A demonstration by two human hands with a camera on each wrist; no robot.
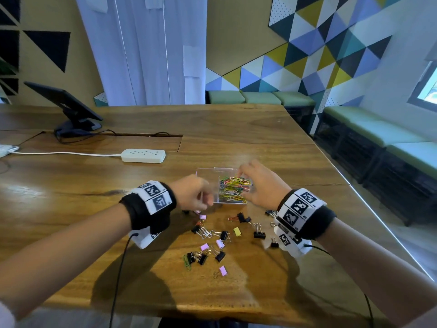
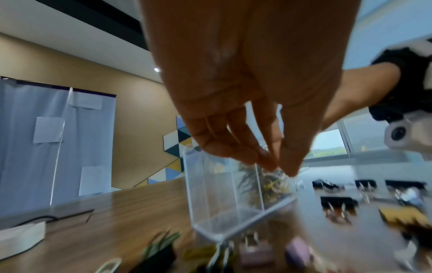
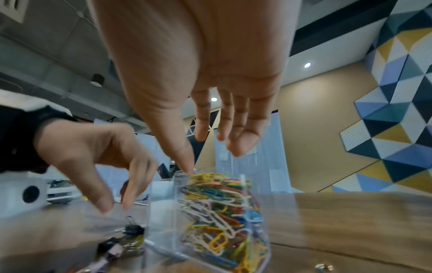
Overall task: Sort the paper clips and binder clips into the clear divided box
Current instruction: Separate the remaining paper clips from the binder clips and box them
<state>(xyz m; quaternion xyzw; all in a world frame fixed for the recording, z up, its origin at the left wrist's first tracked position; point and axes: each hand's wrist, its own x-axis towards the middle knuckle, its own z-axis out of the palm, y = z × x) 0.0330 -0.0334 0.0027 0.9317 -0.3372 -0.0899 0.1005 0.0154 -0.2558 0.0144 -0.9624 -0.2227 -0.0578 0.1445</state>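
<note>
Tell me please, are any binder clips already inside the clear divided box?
No, the clear divided box holds only coloured paper clips; its other compartment is empty.

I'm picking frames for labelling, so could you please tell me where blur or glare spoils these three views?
Head view: sharp on the table, with window glare along its left part and slight motion blur on the left hand. Left wrist view: the binder clips are smeared and the box is soft. Right wrist view: the paper clips are fairly clear, with foreground clips and table edges blurred.
</note>
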